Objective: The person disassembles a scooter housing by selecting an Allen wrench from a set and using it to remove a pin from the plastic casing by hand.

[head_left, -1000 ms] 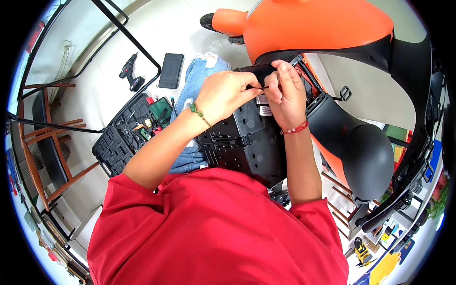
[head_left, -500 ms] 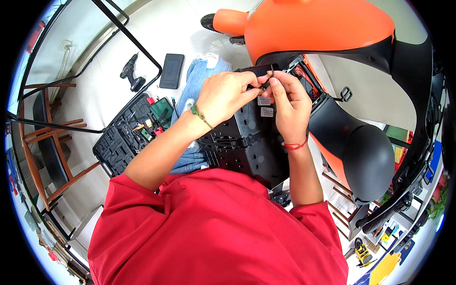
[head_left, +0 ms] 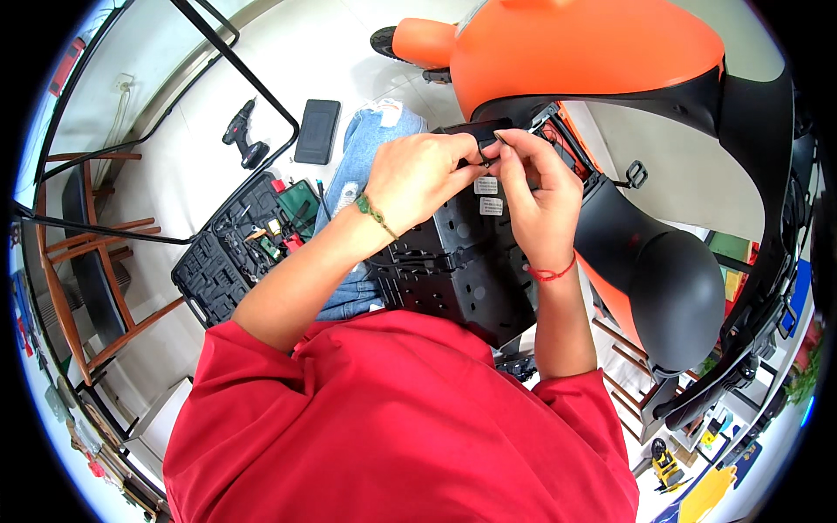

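Observation:
A black box [head_left: 471, 270] with holes, ribs and two small pale labels rests on my lap, over blue jeans [head_left: 362, 148]. Above its far end, my left hand [head_left: 414, 179] pinches a thin, bent black cord [head_left: 482, 150] between thumb and fingers. My right hand [head_left: 545, 196] meets it there, thumb and forefinger closed together at the cord's end. The fingertips of both hands nearly touch. Whether the cord is joined to the box is hidden by my fingers.
An orange and black scooter [head_left: 593, 48] stands close on the right, its black seat [head_left: 676, 296] beside my right arm. On the floor to the left lie an open tool case [head_left: 218, 270], a cordless drill [head_left: 244, 135] and a flat black case [head_left: 316, 131]. A black metal frame [head_left: 235, 65] rises there.
My right hand has shifted slightly right and its fingertips have closed tighter. The black cord's upright curved end has turned down between the fingers. My left hand has barely moved.

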A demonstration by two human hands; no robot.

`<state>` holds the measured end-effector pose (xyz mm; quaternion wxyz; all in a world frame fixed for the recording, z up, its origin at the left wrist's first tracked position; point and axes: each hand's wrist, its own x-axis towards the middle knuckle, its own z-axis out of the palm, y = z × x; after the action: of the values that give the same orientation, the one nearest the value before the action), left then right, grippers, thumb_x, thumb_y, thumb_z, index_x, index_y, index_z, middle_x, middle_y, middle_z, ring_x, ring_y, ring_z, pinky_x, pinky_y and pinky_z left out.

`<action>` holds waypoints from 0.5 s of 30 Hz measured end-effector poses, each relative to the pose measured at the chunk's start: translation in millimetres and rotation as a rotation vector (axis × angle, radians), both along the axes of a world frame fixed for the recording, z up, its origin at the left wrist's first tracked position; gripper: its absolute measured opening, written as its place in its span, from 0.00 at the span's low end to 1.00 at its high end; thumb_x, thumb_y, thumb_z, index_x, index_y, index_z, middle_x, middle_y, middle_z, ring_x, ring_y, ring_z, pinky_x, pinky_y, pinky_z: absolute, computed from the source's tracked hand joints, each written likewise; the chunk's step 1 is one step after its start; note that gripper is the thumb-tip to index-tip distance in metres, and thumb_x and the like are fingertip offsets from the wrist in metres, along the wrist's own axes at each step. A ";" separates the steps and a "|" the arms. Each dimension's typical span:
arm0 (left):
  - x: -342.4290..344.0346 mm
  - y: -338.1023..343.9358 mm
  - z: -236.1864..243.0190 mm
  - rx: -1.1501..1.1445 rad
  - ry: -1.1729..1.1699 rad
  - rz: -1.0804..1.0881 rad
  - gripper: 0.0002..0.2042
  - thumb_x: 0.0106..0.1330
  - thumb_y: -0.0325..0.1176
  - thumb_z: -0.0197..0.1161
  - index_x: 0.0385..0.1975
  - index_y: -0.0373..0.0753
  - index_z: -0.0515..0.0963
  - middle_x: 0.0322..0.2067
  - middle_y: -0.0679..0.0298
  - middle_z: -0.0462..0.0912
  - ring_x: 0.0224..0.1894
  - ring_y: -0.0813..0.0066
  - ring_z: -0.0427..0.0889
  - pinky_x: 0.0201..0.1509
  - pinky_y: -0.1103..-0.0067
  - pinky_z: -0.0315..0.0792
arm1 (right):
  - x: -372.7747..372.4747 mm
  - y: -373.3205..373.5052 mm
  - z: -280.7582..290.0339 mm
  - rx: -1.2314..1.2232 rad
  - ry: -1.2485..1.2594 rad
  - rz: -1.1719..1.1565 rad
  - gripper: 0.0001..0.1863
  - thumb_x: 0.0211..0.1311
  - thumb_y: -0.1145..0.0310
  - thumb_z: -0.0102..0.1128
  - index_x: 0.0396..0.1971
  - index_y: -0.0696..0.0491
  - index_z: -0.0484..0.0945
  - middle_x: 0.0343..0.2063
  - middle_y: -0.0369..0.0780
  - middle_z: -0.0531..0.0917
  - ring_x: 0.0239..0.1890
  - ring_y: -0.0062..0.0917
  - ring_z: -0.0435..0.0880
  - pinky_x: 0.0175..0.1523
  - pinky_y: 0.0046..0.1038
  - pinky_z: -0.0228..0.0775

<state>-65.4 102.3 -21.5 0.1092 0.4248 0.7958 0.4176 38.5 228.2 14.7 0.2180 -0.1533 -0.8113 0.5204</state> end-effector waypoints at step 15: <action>-5.8 -0.1 -0.1 0.021 -0.111 -0.096 0.06 0.61 0.34 0.63 0.35 0.41 0.81 0.23 0.57 0.79 0.26 0.62 0.79 0.29 0.71 0.69 | 1.0 2.5 -1.3 0.049 0.073 0.057 0.08 0.59 0.81 0.60 0.39 0.62 0.79 0.35 0.41 0.81 0.34 0.22 0.83 0.41 0.23 0.77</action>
<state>-71.2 102.1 -21.6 0.1685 0.4398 0.7629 0.4430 39.6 230.7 13.5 0.2362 -0.1058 -0.8193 0.5117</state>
